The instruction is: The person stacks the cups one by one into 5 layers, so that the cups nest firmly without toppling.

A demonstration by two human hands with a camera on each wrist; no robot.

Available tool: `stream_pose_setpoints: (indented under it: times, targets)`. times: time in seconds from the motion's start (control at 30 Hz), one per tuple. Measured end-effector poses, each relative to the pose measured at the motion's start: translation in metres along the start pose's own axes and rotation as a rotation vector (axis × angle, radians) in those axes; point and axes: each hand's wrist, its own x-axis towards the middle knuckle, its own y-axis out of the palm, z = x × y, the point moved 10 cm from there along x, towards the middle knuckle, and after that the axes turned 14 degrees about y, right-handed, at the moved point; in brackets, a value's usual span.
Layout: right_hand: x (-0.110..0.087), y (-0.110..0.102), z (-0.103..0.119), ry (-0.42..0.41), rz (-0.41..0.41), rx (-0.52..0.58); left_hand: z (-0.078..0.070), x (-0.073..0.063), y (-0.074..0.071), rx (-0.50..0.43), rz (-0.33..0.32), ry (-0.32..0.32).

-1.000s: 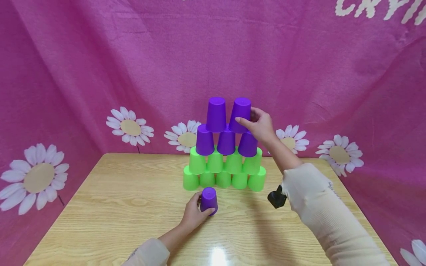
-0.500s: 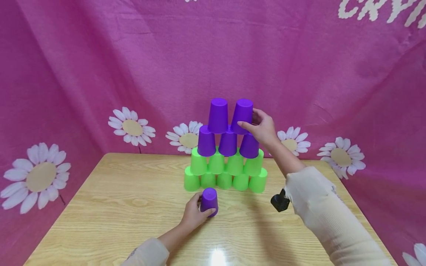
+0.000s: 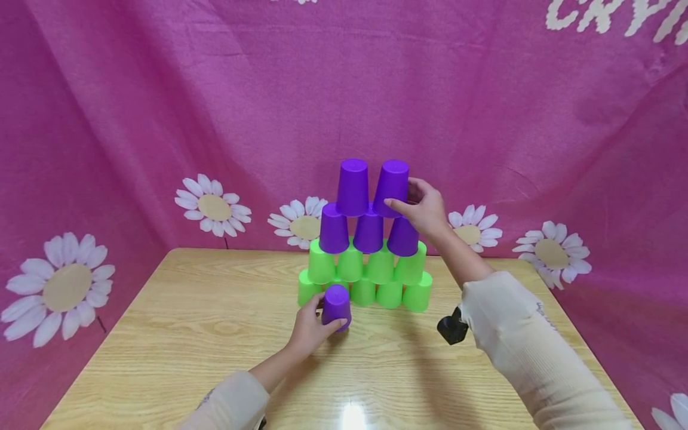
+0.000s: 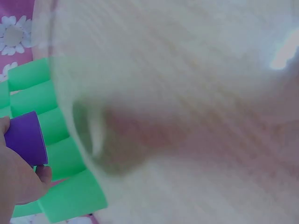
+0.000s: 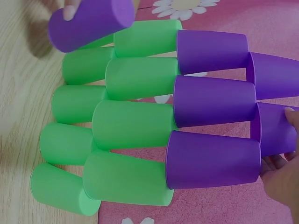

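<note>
My left hand (image 3: 312, 328) grips an upside-down purple cup (image 3: 336, 307) in front of the stack, raised off the table; its shadow shows on the wood in the left wrist view. My right hand (image 3: 427, 209) holds the right-hand purple cup (image 3: 392, 188) of the top row, thumb in front and fingers behind. Beside that one stands another purple cup (image 3: 352, 188). Below them, three purple cups form a row, the middle purple cup (image 3: 368, 230) among them. Two rows of green cups (image 3: 380, 266) make the base, partly hidden by the left hand's cup.
The pyramid stands on a light wooden table (image 3: 215, 310) toward its back edge. A pink cloth (image 3: 258, 107) with white daisies hangs close behind and on both sides. A black device (image 3: 452, 327) is at the right wrist.
My left hand has lifted its purple cup up from the table, slightly toward the stack. The right hand stays at its cup in the top row.
</note>
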Motion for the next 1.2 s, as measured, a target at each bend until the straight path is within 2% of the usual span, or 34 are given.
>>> stream_pose_setpoints:
  times: [0.3,0.6,0.97,1.2]
  targets:
    - [0.000,0.000,-0.001,-0.004,0.000,-0.009,-0.028,0.019,-0.016,-0.004,-0.023,0.044]
    - [0.001,-0.001,-0.001,0.001,-0.002,-0.022,-0.051,0.037,-0.023,-0.039,-0.028,0.072]
    - [0.000,0.000,-0.001,0.009,-0.003,-0.029,-0.077,0.052,-0.031,0.011,-0.011,0.131]
    - [0.000,0.001,-0.001,0.012,-0.004,-0.038,-0.089,0.060,-0.041,0.036,-0.014,0.130]
